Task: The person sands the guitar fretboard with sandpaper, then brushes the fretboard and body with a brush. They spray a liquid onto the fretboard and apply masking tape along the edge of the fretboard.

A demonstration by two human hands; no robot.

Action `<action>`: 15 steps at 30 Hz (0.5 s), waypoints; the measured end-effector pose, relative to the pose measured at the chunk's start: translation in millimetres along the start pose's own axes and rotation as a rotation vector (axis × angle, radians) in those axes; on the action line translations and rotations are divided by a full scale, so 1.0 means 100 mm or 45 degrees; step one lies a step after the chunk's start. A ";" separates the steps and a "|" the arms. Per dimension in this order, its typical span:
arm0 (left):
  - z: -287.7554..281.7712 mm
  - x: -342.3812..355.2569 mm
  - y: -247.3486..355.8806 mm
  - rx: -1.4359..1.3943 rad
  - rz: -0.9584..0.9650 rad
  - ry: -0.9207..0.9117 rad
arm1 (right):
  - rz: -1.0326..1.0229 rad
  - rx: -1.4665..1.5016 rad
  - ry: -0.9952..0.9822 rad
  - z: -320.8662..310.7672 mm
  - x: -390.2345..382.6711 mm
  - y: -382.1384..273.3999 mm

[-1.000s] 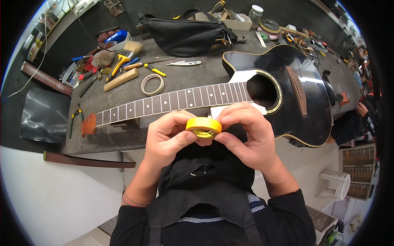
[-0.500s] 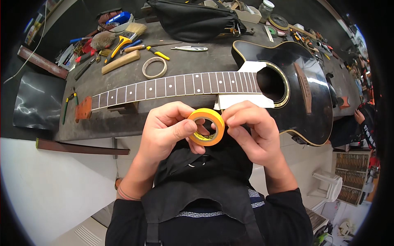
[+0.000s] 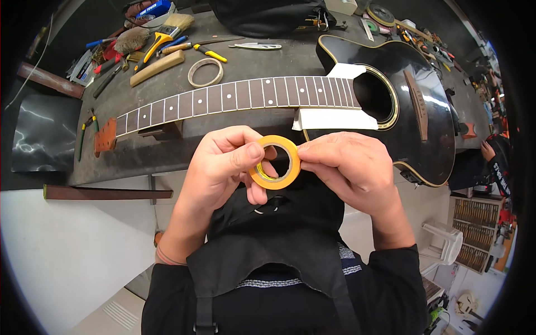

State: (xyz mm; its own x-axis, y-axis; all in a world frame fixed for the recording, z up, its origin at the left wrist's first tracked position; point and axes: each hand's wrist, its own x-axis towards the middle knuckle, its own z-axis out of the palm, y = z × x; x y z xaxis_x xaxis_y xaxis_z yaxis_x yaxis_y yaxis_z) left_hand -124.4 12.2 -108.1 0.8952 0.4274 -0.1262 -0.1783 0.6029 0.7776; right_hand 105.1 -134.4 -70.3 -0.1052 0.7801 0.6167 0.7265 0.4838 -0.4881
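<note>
A roll of yellow masking tape (image 3: 286,181) is held up before my chest. My left hand (image 3: 223,164) grips its left side, thumb on the face and fingers reaching through the ring. On the right rim, the thumb and forefinger of my right hand (image 3: 352,167) pinch together at the tape's edge; whether a loose end is between them is too small to tell. Just beyond lies a black acoustic guitar (image 3: 385,53), its neck (image 3: 240,97) pointing left. White masking pieces (image 3: 335,119) cover the top on both sides of the fingerboard's end.
A wooden block (image 3: 159,68), another tape roll (image 3: 191,74), a yellow-handled tool (image 3: 210,53) and a cutter knife (image 3: 257,46) lie on the dark workbench (image 3: 251,64). A black bag (image 3: 262,17) sits behind. Pliers (image 3: 84,134) lie near the headstock. Another person's hand (image 3: 488,151) shows at far right.
The tape roll has turned to face me more squarely and shifted slightly left. My right hand's fingers have closed in on its rim. The bench appears higher in view.
</note>
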 end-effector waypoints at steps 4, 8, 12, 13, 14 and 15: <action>-0.03 0.01 -0.01 0.018 -0.063 -0.008 | -0.065 -0.084 -0.038 -0.01 -0.01 0.01; -0.06 0.02 -0.02 -0.037 -0.127 -0.033 | -0.111 -0.185 -0.107 -0.06 0.05 -0.04; -0.04 0.01 -0.04 -0.069 -0.146 -0.022 | -0.191 -0.289 -0.120 -0.04 0.07 0.00; -0.02 0.00 -0.05 -0.066 -0.142 -0.012 | -0.189 -0.279 -0.127 -0.05 0.07 0.00; -0.01 0.00 -0.05 -0.046 -0.119 0.004 | -0.180 -0.268 -0.139 -0.05 0.08 0.02; 0.01 0.01 -0.05 -0.024 -0.095 0.021 | -0.139 -0.230 -0.170 -0.09 0.09 0.03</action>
State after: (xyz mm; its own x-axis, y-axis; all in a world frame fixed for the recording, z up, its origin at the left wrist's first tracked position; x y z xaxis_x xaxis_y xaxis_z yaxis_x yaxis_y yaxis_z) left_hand -122.7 9.2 -111.3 0.8995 0.3918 -0.1933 -0.1195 0.6462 0.7538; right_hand 112.2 -129.4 -60.2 -0.2703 0.7784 0.5667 0.8139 0.4991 -0.2974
